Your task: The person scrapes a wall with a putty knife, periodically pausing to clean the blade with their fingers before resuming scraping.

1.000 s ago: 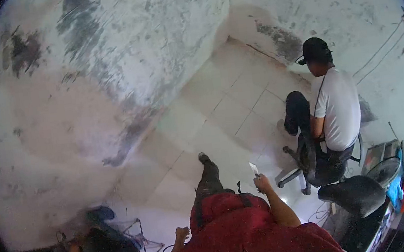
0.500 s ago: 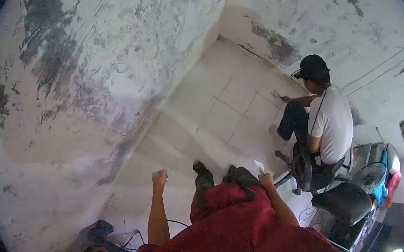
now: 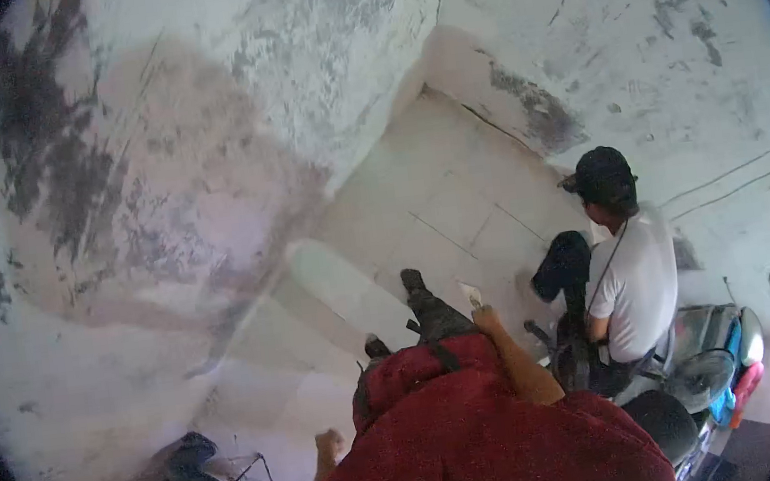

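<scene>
Tiled floor (image 3: pixel 436 187) ahead open; seated person (image 3: pixel 636 278) blocks right; wall (image 3: pixel 164 218) close left; clutter (image 3: pixel 207 474) lower left.

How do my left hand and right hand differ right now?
The right hand reaches forward over the floor tiles; the left hand hangs low beside the red garment. The right hand grips a small white piece; the left hand is too blurred to tell its grip. Both are bare, and both arms come out from the red garment.
</scene>
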A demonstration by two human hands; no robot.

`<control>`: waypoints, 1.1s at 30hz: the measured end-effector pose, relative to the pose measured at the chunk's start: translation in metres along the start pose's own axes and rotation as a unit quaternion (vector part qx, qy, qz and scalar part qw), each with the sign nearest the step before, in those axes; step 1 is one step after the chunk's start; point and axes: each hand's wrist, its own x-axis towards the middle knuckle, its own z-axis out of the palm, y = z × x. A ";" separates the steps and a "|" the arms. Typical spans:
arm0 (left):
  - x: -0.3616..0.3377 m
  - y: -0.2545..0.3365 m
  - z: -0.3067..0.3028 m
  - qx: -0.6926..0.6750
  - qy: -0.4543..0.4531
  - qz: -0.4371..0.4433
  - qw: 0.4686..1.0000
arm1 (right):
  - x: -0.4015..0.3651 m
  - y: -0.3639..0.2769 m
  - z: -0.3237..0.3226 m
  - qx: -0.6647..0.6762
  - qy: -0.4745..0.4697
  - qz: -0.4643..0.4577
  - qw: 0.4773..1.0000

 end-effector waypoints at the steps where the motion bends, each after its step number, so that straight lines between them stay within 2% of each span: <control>1: -0.023 0.008 0.005 0.045 0.074 -0.039 0.995 | 0.015 -0.007 -0.051 0.021 -0.051 -0.052 0.997; 2: -0.036 0.017 0.010 0.055 0.110 -0.056 0.991 | 0.042 -0.004 -0.055 0.030 -0.045 -0.054 0.997; 4: -0.046 0.033 0.024 0.055 0.156 -0.064 0.984 | 0.081 0.009 -0.045 0.068 0.049 -0.098 0.992; 5: -0.041 0.043 0.032 0.046 0.167 -0.054 0.983 | 0.092 0.015 -0.045 0.073 0.048 -0.098 0.991; 7: -0.015 0.067 0.054 0.014 0.168 -0.009 0.986 | 0.120 0.017 -0.059 0.075 0.024 -0.085 0.993; 9: 0.023 0.091 0.078 -0.082 0.127 0.053 0.987 | 0.144 0.010 -0.071 0.079 0.002 -0.075 0.994; 10: 0.013 0.129 0.091 -0.140 0.112 0.057 0.982 | 0.154 0.005 -0.076 0.080 -0.009 -0.073 0.994; 11: -0.009 0.182 0.111 -0.197 0.097 0.059 0.974 | 0.154 -0.001 -0.097 0.166 -0.086 0.014 0.982; 13: -0.037 0.244 0.148 -0.160 0.135 0.082 0.974 | 0.171 0.002 -0.106 0.095 -0.142 -0.116 0.978; 14: -0.037 0.266 0.161 -0.119 0.169 0.098 0.974 | 0.186 0.010 -0.085 -0.067 -0.108 -0.319 0.939; 17: -0.042 0.301 0.180 -0.100 0.179 0.145 0.968 | 0.199 -0.016 -0.099 -0.036 -0.103 -0.356 0.928; 19: -0.049 0.310 0.189 -0.064 0.162 0.168 0.970 | 0.202 -0.023 -0.095 0.156 -0.018 -0.397 0.905; 20: -0.051 0.310 0.191 -0.076 0.173 0.170 0.967 | 0.197 -0.027 -0.091 0.151 -0.020 -0.412 0.898; 21: -0.052 0.323 0.190 -0.068 0.172 0.166 0.969 | 0.201 -0.037 -0.089 0.302 -0.056 -0.304 0.902; 22: -0.053 0.325 0.193 -0.060 0.169 0.168 0.969 | 0.194 -0.055 -0.138 0.447 -0.204 -0.114 0.863; 23: -0.053 0.325 0.194 -0.071 0.178 0.173 0.966 | 0.183 -0.076 -0.201 0.568 -0.265 0.121 0.770; 24: -0.054 0.325 0.192 -0.089 0.180 0.166 0.965 | 0.188 -0.082 -0.210 0.562 -0.268 0.111 0.774; 26: -0.052 0.326 0.193 -0.117 0.184 0.164 0.962 | 0.189 -0.086 -0.212 0.578 -0.270 0.182 0.748; 27: -0.054 0.327 0.193 -0.126 0.175 0.172 0.961 | 0.203 -0.068 -0.165 0.584 -0.208 0.010 0.785; 28: -0.055 0.325 0.190 -0.136 0.168 0.177 0.960 | 0.218 -0.048 -0.114 0.580 -0.124 -0.154 0.790; 31: -0.044 0.304 0.186 -0.152 0.151 0.197 0.957 | 0.220 -0.045 -0.118 0.535 -0.197 -0.064 0.819; 32: -0.037 0.297 0.181 -0.156 0.153 0.199 0.955 | 0.215 -0.044 -0.130 0.659 -0.214 0.045 0.720; 33: -0.031 0.289 0.176 -0.122 0.170 0.209 0.955 | 0.209 -0.046 -0.140 0.758 -0.222 0.156 0.594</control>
